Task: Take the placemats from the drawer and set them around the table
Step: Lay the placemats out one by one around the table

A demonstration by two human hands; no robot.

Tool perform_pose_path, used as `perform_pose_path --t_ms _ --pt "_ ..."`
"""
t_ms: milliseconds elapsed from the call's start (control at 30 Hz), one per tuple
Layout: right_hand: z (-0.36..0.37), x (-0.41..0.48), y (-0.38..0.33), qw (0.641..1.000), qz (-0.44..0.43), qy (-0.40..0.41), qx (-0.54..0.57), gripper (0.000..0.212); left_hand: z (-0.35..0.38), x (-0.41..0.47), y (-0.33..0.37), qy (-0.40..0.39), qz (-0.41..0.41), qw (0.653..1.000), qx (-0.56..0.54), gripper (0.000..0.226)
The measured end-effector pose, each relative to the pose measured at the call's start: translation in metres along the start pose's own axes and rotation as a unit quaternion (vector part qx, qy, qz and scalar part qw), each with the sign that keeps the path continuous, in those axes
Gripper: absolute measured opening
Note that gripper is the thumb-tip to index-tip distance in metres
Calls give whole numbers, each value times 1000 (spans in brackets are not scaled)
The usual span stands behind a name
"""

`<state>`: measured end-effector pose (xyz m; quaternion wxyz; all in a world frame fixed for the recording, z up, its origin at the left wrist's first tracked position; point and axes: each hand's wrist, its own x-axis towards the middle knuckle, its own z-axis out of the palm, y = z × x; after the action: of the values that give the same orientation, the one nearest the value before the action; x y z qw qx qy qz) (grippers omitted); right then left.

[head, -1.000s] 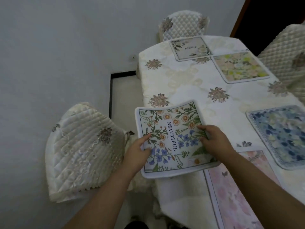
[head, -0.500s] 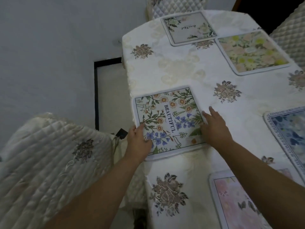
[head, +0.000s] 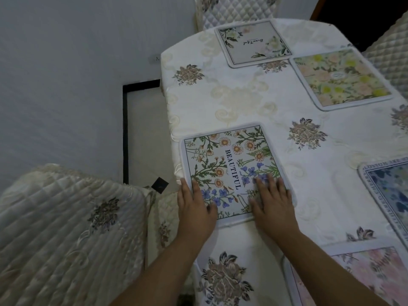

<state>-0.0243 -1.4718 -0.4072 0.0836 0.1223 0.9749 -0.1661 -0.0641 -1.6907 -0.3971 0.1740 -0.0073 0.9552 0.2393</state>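
Observation:
A floral placemat printed "BEAUTIFUL" (head: 229, 164) lies flat on the table (head: 231, 100) at its left edge. My left hand (head: 195, 206) rests palm down on the mat's near left corner, fingers spread. My right hand (head: 272, 202) presses flat on its near right part. Neither hand grips it. Other placemats lie around the table: a white leafy one (head: 254, 44) at the far end, a yellow-green one (head: 341, 79) at far right, a blue one (head: 388, 191) at the right edge, and a pink one (head: 362, 277) at near right.
The table wears a cream cloth with embroidered flowers. A quilted chair cover (head: 66, 235) stands close at the left of the table. Another covered chair (head: 236, 9) is at the far end, and a third (head: 388, 51) at far right. A white wall runs along the left.
The "BEAUTIFUL" mat went from held above the table edge to lying flat on the cloth. Both hands shifted from holding its sides to pressing flat on its near part.

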Motion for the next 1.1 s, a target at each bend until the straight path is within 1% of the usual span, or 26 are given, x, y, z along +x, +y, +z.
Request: perform_pose_path --t_ms 33,67,100,167,200,233,333,433,500,533,600,700,767,800,867,933,967,1033,1067,1100 --pt "0 0 0 1000 -2 -2 -3 66 1 -2 -1 15 5 999 40 80" --pt "0 0 -2 1000 -11 -3 -4 66 2 -5 1 39 30 995 82 78" --pt "2 -1 -7 999 -31 -5 -2 65 5 -9 4 57 73 989 113 74" --pt "9 -4 -19 996 -91 -15 -11 62 16 -14 9 45 178 972 147 65" --pt "13 -5 -22 993 -114 -20 -26 60 21 -15 10 28 213 963 161 62" --pt "14 -5 -22 991 -127 -22 -37 59 24 -14 7 16 228 958 174 60" --pt "7 -3 -2 993 -110 -12 -40 61 18 -8 -16 8 207 960 189 63" --pt "-3 3 22 999 -34 11 -24 64 1 -2 -40 31 120 978 167 68" --pt "-9 19 25 999 6 27 -20 66 -11 9 -39 44 66 981 179 71" --pt "-12 32 21 999 14 39 -19 67 -15 18 -32 51 61 980 180 72" --pt "-15 63 3 998 -4 55 -14 65 -19 43 -5 61 98 979 166 69" --pt "-13 117 -30 996 -78 31 15 66 -16 90 40 54 172 975 128 64" --pt "-6 144 -41 995 -103 10 -4 68 -15 115 51 36 179 973 140 62" --pt "-2 154 -41 995 -99 6 -23 70 -15 124 49 31 172 972 158 61" --pt "1 159 -34 998 -52 23 -38 75 -16 127 33 30 144 973 176 62" --pt "-1 150 -26 999 5 42 -12 79 -20 111 13 35 95 983 150 65" --pt "-5 141 -22 999 17 37 -2 77 -23 97 5 25 76 989 125 66" --pt "-15 115 -15 1000 18 21 -7 70 -32 67 -4 -23 52 994 91 68" --pt "-23 100 -13 1000 17 1 -7 69 -39 52 -4 -60 39 993 92 70" --pt "-33 82 -11 999 19 -35 3 67 -49 37 0 -108 20 989 102 71"
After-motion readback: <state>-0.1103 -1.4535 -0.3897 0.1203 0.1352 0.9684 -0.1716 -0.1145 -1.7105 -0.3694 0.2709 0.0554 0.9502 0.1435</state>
